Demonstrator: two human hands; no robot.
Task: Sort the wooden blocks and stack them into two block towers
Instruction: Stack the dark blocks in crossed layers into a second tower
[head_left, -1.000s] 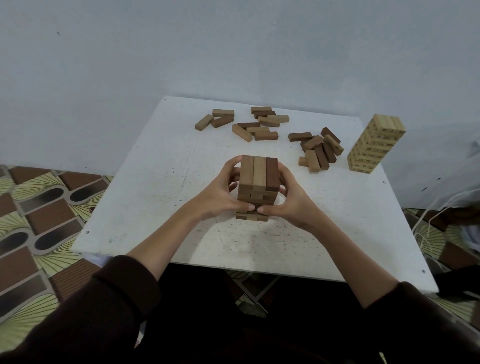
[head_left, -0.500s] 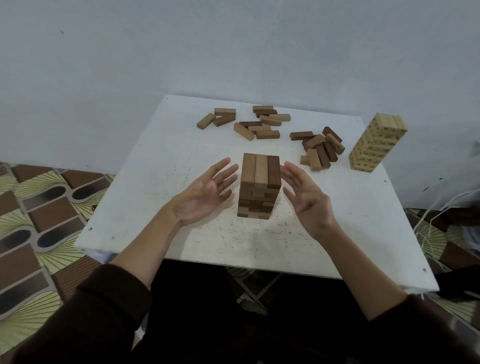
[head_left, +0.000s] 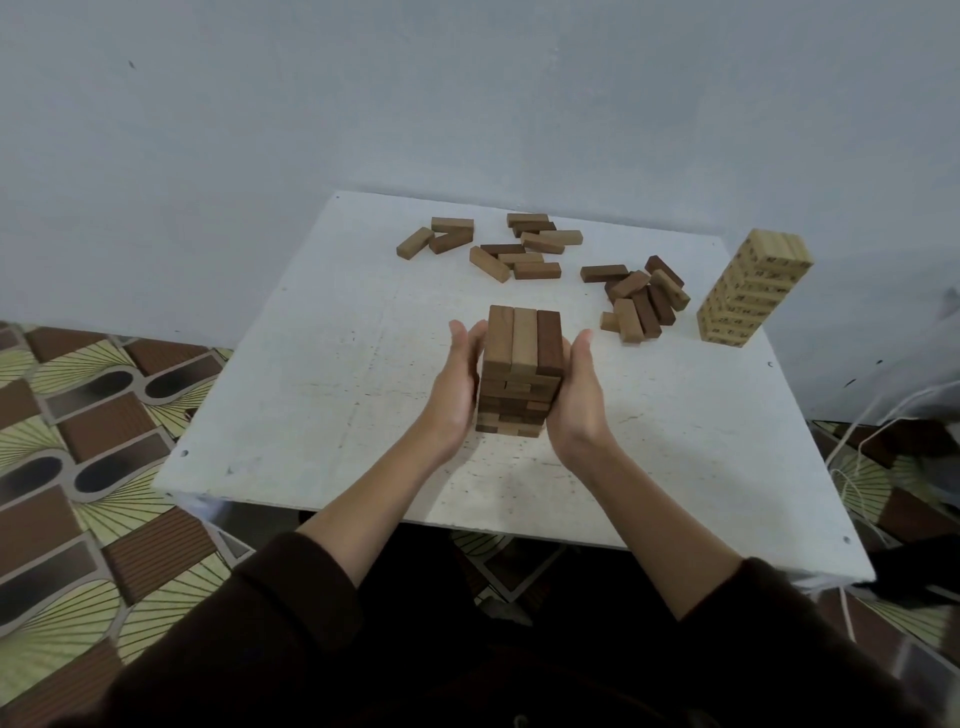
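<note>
Brown block tower (head_left: 522, 371) mid-table (head_left: 322, 364); left hand (head_left: 453, 387) and right hand (head_left: 574, 395) press flat, straight fingers against its 2 sides. Loose blocks (head_left: 519, 248) behind; pale tower (head_left: 748, 291) far right

"Is it bright?"
"No, kind of dim and gray. The light is soft, and the worktop (head_left: 322, 374) is the lightest thing."
"Any shadows?"
"A faint one on the worktop, under the wrists. No shiny glare."
"Is it sharp?"
"A bit fuzzy. Beside the worktop, the floor (head_left: 78, 467) bends at the picture's edge."
</note>
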